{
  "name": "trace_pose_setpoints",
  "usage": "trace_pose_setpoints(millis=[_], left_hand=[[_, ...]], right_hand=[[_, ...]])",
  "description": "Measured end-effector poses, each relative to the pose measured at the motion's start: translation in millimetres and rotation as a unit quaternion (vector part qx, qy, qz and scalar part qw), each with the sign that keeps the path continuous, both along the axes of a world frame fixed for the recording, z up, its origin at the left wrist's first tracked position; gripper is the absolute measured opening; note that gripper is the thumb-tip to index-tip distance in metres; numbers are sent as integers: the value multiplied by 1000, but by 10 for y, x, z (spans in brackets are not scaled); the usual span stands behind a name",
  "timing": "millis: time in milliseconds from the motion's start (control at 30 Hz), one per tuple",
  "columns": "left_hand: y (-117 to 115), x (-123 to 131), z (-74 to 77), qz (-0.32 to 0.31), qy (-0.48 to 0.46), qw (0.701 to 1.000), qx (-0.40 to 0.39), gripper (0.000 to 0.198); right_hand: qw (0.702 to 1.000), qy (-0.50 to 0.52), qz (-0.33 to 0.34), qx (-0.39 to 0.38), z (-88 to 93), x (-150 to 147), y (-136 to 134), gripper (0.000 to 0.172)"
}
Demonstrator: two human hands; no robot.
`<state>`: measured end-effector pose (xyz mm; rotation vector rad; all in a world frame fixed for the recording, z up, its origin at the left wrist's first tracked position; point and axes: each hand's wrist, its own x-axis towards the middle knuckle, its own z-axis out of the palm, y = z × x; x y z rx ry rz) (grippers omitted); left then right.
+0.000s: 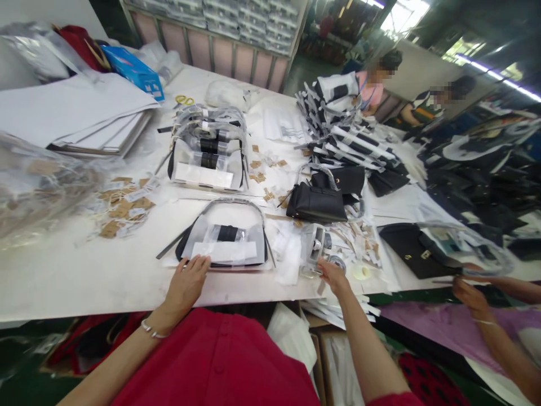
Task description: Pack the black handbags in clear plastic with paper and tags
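Note:
A handbag (223, 237) lies flat in front of me, with white wrapping over its front, a wrapped handle arched above and a white paper strip (224, 251) across it. My left hand (189, 283) rests on its lower left edge, fingers stretched out flat. To the right of the bag, my right hand (332, 274) touches the near end of a tape dispenser (315, 248). Its fingers are pinched together; whatever is between them is too small to make out. A roll of tape (337, 261) sits just beside that hand.
Behind the bag stands a row of wrapped handbags (207, 160). Brown tags (122, 208) lie to the left, black handbags (319, 200) to the right. White sheets (105, 132) are stacked at the back left. A co-worker's hands (471, 293) hold a dark bag at the right.

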<state>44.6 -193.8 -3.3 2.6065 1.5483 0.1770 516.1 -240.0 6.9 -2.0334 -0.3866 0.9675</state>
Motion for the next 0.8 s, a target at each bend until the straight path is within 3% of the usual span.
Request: trace_pose_setpoints(millis=[200,400,633,700,800], left_hand=[[-8,15,16,-4,21,1000,5,41],[-20,28,22,-1,22,1000,5,42],[-22,45,42,6,9,1000,-1,41],[-23,48,48,10,4,1000,-1,41],[-26,53,60,10,8,1000,0,41]], right_hand=[[999,38,-21,11,22,-77,51,29],[997,31,-45,54,94,-118,-20,40],[985,-15,-79,152,203,-300,-214,38],[978,20,-91,185,225,-333,-287,38],[976,98,-83,174,204,-358,-414,40]])
